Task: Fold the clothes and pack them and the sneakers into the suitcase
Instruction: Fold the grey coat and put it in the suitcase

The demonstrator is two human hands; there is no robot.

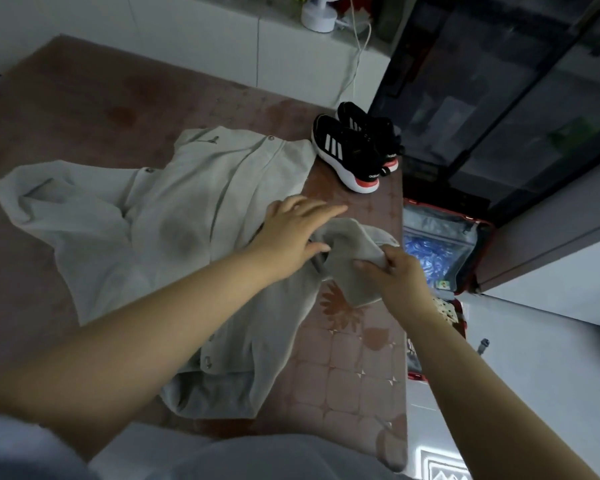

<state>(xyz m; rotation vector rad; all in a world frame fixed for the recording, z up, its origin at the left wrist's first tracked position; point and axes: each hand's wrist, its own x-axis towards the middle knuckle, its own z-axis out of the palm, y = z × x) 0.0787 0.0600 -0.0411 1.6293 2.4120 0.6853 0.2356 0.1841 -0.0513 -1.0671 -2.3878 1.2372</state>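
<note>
With right grip (395,275) pinching the sleeve (352,239) and left grip (291,237) flat, fingers straight, holding nothing, over the jacket (187,209) spread on the bed (84,98), draw sleeve squarely across the body and smooth out bunches before folding further.

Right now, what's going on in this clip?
A person is working on a grey jacket spread on the bed. The right hand grips its bunched sleeve, and the left hand reaches over it with fingers straight. The sneakers sit at the bed's edge, not yet packed. The suitcase lies open on the floor beside the bed.
</note>
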